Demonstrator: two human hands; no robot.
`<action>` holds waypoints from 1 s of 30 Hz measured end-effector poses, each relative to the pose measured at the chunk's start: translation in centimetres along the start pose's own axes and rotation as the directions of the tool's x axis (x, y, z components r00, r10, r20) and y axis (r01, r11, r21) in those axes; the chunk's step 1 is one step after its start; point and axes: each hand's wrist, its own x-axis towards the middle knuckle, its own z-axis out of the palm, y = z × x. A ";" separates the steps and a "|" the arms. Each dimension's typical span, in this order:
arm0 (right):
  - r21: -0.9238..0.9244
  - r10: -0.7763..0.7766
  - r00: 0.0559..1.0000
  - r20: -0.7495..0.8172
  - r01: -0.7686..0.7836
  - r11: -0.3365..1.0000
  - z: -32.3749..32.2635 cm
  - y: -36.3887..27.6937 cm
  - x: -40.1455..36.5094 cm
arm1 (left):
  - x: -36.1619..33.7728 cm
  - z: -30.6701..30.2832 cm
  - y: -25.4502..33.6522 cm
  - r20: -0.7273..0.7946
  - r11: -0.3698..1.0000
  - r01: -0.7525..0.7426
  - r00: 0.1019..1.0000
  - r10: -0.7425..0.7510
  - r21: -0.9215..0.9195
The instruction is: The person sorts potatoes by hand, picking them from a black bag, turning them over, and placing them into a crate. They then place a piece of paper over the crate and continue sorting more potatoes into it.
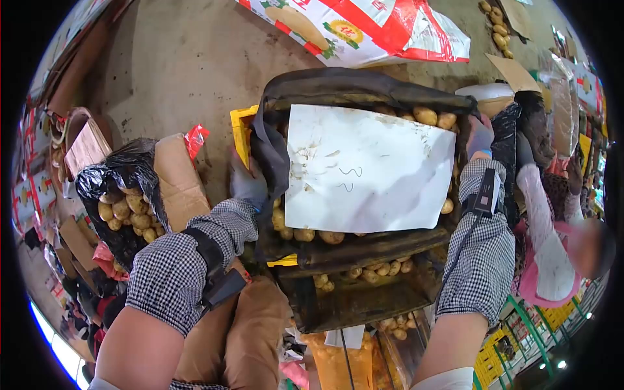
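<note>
A yellow crate (pixel 242 130) with a dark cloth liner (pixel 338 81) folded over its rim sits in front of me, with potatoes (pixel 426 116) inside. A white sheet (pixel 370 172) with smudges and pen marks covers most of them. My left hand (pixel 249 183), in a grey glove, is closed on the crate's left side; its fingertips are partly hidden. On the right side, my gloved right hand (pixel 481 135) grips the crate's edge through the liner. Both forearms wear checked sleeves with dark straps.
A black plastic bag (pixel 130 170) of potatoes and cardboard (pixel 179 179) stand left. Beyond the crate lies a red-and-white printed bag (pixel 377 29). Below the crate is another dark-lined container (pixel 364 302) with potatoes. Another person (pixel 552 260) is at the right, near green rails (pixel 530 328).
</note>
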 end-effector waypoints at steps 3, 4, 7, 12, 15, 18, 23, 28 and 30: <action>-0.482 -0.114 0.938 0.327 0.269 0.834 -1.1 -0.8 -4.8 | -0.1 -0.6 0.7 0.079 0.998 0.062 0.995 -0.060 -0.031; -0.581 -0.272 0.847 0.456 0.515 0.630 -2.8 0.1 -7.9 | -0.1 -0.5 0.8 0.088 0.996 0.079 0.993 -0.074 -0.052; -0.519 -0.271 0.939 0.212 0.343 0.783 -9.1 0.4 -15.7 | 0.0 0.0 -0.2 0.031 1.000 -0.030 0.999 0.030 0.000; -0.388 0.078 0.925 -0.373 -0.232 0.892 -19.0 3.6 -20.4 | 0.0 0.4 -0.6 0.003 0.997 -0.075 0.997 0.075 -0.015; -0.482 0.346 0.914 -0.214 -0.407 0.776 -20.6 6.5 -21.5 | 0.6 0.2 0.3 0.028 0.983 -0.056 0.998 0.061 -0.175; -0.738 0.205 0.950 -0.236 -0.312 0.598 -15.6 5.2 -23.8 | 0.8 -0.8 0.8 0.163 0.984 0.080 0.985 -0.054 -0.162; -0.416 0.119 0.981 0.153 -0.045 0.908 -1.2 -2.4 -33.4 | 1.4 -4.0 -1.4 0.458 0.863 0.353 0.874 -0.165 -0.362; -0.381 0.461 0.808 0.367 -0.322 0.867 13.4 -9.5 -41.7 | -3.4 -10.9 3.6 0.366 0.956 0.178 0.927 -0.084 -0.233; -0.504 0.325 0.849 0.417 -0.082 0.860 17.6 -8.6 -43.5 | -5.0 -11.3 2.6 0.346 0.944 0.176 0.935 -0.073 -0.278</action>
